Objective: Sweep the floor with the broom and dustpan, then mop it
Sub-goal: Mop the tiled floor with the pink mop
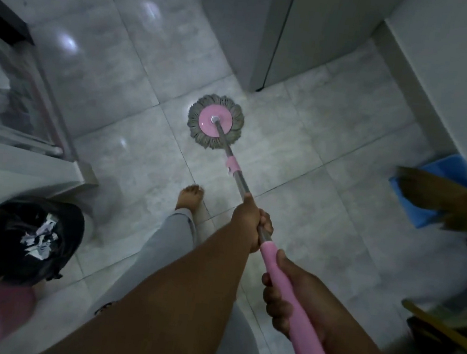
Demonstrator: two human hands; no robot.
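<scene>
Both curl round mop handle (239,176): left hand (251,223) ahead, right hand (289,300) behind; broom (446,200) blurred, cut off.

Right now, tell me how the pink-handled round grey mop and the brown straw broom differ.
The pink-handled round grey mop is in use: the left hand and right hand grip its pole, head flat on the tiled floor. The brown straw broom is untouched, lying over the blue dustpan. The mop's head is a round disc; the broom's is a loose fan. Both clean floors.
</scene>
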